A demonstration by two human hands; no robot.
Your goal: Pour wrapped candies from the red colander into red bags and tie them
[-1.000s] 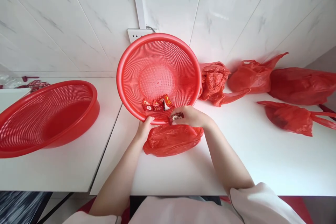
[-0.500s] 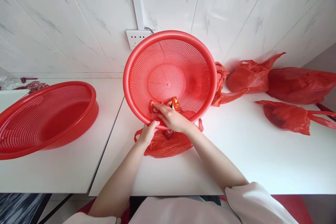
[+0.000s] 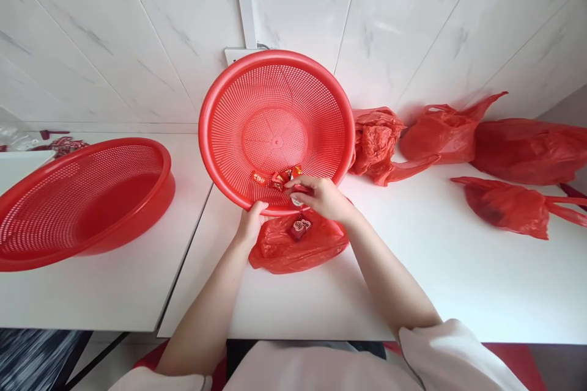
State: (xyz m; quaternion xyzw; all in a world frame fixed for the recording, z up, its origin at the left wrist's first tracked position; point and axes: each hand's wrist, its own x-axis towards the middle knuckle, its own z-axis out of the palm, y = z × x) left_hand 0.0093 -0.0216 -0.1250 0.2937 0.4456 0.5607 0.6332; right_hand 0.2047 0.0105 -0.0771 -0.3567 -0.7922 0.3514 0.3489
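Note:
A red mesh plastic basket [image 3: 276,116] is tilted toward me, its lower rim above an open red plastic bag [image 3: 275,253]. My left hand [image 3: 250,224] is closed on the basket's lower left rim, thumb on top. Inside, several small red-and-gold wrapped packets [image 3: 259,178] lie along the low side. My right hand [image 3: 325,198] reaches over the lower right rim with bent fingers around a small packet [image 3: 297,200], partly hidden beneath the thumb. Another dark red packet with a pale printed label [image 3: 301,226] lies at the bag's mouth, just below the rim.
A second red basket [image 3: 160,180] leans at the left, on the neighbouring white table [image 3: 119,293]. Along the right stand a crumpled red bag [image 3: 376,140] and several filled red bags [image 3: 440,137]. Behind is a tiled wall [image 3: 174,30] with a socket [image 3: 233,56].
The basket has shifted left and tilts a little differently. My right hand has drawn back right, toward the rim. More of the packet at the bag's mouth shows.

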